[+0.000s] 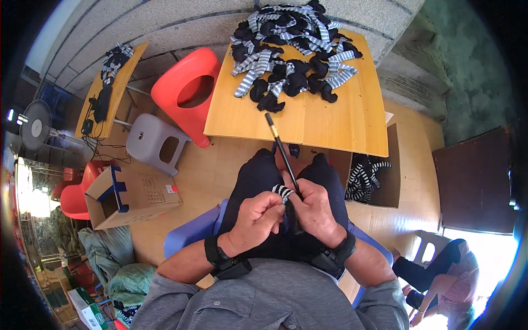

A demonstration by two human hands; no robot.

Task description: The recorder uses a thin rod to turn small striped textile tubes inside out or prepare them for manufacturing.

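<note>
Above my lap, my left hand (254,221) is closed in a pinch on a black-and-white striped sock (282,191). My right hand (316,212), close beside it, is wrapped round a slim black rod (282,149) with a light band near its upper end. The rod points up and away toward the table. Dark fabric hangs below my right hand; whether it belongs to the same sock I cannot tell. Ahead, a heap of black and grey-white striped socks (297,77) covers the far part of the wooden table (247,118).
A cardboard box (391,165) of striped socks stands right of the table. A red stool (184,91), a grey stool (157,140) and another cardboard box (146,192) are on the left. A fan (37,127) stands farther left. Another person (448,269) sits at the lower right.
</note>
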